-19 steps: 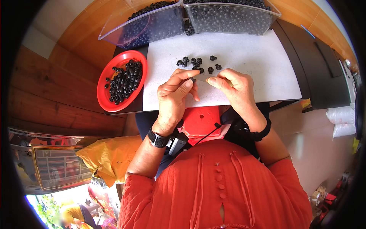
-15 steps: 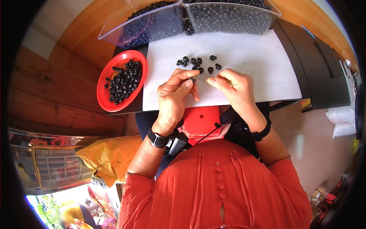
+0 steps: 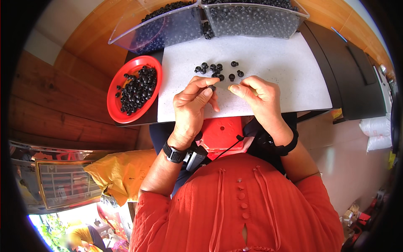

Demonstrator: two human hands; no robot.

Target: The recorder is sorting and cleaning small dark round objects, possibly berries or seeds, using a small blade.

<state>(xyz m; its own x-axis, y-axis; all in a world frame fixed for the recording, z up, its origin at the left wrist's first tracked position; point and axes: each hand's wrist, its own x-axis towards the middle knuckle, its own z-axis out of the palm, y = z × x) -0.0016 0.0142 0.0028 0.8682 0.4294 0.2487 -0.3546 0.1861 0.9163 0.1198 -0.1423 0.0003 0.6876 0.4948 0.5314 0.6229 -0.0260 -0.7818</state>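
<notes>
Over the near part of the white board (image 3: 289, 75), my left hand (image 3: 194, 102) pinches a small round black plastic piece (image 3: 212, 87) between thumb and forefinger. My right hand (image 3: 261, 97) is closed in a pinch just to its right, thumb against forefinger. Whatever sits between those right fingertips is too small to make out. A narrow gap separates the two hands. Just beyond them lies a loose group of black knob-shaped pieces (image 3: 213, 66), with a few single ones, such as a black knob (image 3: 232, 77), nearer the right hand.
A red oval plate (image 3: 111, 97) of similar black pieces stands at the left. Two clear plastic bins (image 3: 168, 30) full of black pieces line the far edge. Below the board's near edge is a red stool (image 3: 221, 131). A yellow bag (image 3: 121, 172) lies at lower left.
The thin greyish strip seen between the two hands earlier no longer shows clearly. My right fingertips have shifted very slightly right; the left hand holds its place.
</notes>
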